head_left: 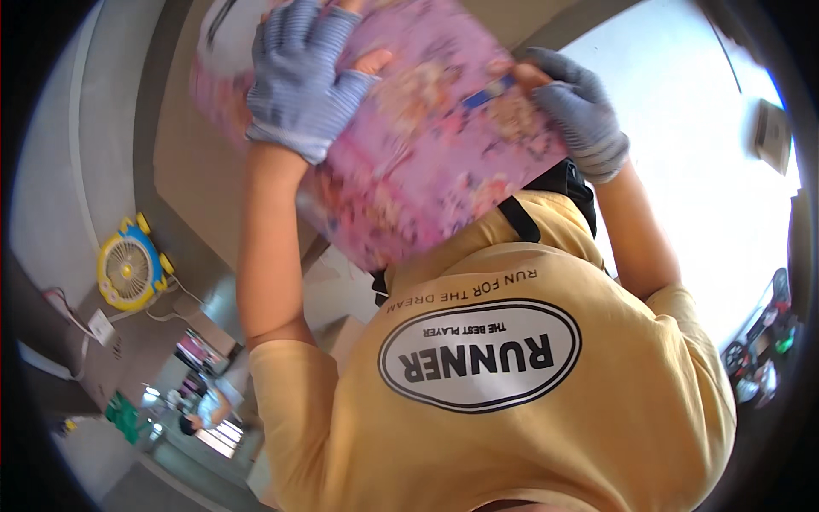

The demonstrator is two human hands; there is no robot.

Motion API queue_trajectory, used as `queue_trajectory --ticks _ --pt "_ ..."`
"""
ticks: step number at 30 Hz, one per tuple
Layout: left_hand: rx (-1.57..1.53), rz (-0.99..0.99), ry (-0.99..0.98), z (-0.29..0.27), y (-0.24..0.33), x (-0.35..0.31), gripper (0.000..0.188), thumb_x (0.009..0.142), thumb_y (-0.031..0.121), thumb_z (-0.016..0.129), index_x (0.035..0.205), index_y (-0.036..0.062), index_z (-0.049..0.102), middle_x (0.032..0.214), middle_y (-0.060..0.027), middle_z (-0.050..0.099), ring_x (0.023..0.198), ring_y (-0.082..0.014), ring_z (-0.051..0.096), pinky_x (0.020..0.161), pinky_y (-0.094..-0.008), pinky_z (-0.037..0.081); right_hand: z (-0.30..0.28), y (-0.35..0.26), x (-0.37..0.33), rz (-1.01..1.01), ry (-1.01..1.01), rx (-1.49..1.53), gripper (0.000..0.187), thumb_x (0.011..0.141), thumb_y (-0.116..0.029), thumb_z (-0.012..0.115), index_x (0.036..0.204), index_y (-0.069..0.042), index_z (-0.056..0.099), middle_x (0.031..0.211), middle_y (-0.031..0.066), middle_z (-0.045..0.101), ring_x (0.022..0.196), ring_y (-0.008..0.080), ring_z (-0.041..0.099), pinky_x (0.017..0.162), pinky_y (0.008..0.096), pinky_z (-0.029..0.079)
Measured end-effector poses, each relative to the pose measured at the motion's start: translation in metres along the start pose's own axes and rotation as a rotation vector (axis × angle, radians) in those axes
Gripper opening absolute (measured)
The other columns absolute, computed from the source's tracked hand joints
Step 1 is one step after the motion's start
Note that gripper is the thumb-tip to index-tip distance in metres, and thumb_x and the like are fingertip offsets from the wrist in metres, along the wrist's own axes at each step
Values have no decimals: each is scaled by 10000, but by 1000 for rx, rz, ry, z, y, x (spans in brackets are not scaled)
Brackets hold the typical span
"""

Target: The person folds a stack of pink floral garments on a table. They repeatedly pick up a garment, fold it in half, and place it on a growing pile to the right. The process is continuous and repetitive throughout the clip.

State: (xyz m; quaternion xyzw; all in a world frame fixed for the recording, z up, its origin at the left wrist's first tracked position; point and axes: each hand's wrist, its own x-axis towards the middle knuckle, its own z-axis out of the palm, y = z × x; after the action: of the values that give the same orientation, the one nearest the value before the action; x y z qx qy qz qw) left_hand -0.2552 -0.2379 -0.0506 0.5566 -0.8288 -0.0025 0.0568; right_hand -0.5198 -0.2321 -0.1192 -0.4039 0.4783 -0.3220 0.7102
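Note:
A large flat pink box with a blurred colourful print is held up in front of me, tilted down to the right. My left hand, in a blue-grey fingerless knit glove, grips its upper left part. My right hand, in a matching glove, holds its right edge. Both bare forearms rise from the sleeves of a yellow T-shirt with a white oval print, which fills the lower picture. A black strap shows just under the box.
A small yellow and blue fan sits at the left, with a white cable and socket below it. Something green lies at lower left. Dark clutter lines the right edge under a bright white surface.

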Motion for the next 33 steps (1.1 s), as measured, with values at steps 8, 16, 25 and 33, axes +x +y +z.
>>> queue_trajectory --ticks 8,16,25,33 --pt "176 -270 126 58 -31 -74 627 884 437 548 1412 131 402 1471 -201 318 1358 -395 289 1092 -512 257 -44 28 -14 39 -83 -58 494 843 -220 658 1248 41 550 1061 62 650 907 115 600 820 270 484" --pt "197 -316 197 67 -31 -84 655 884 524 506 1406 139 411 1458 -196 337 1351 -369 306 1082 -513 252 -27 41 -27 10 77 -172 424 754 -196 753 1103 11 628 875 48 682 640 79 601 554 203 486" --pt "206 -511 139 60 -18 -80 710 840 642 471 1422 240 403 1452 -178 358 1319 -349 344 1056 -486 255 60 67 -79 239 -48 315 374 834 -116 699 1167 -41 547 1023 55 632 855 154 626 700 282 538" --pt "126 -618 92 38 -8 -77 650 824 637 493 1335 235 512 1428 -152 398 1311 -334 357 1037 -480 283 73 82 -64 195 -34 26 331 869 -259 652 1076 -5 601 831 90 664 679 176 645 620 274 519"
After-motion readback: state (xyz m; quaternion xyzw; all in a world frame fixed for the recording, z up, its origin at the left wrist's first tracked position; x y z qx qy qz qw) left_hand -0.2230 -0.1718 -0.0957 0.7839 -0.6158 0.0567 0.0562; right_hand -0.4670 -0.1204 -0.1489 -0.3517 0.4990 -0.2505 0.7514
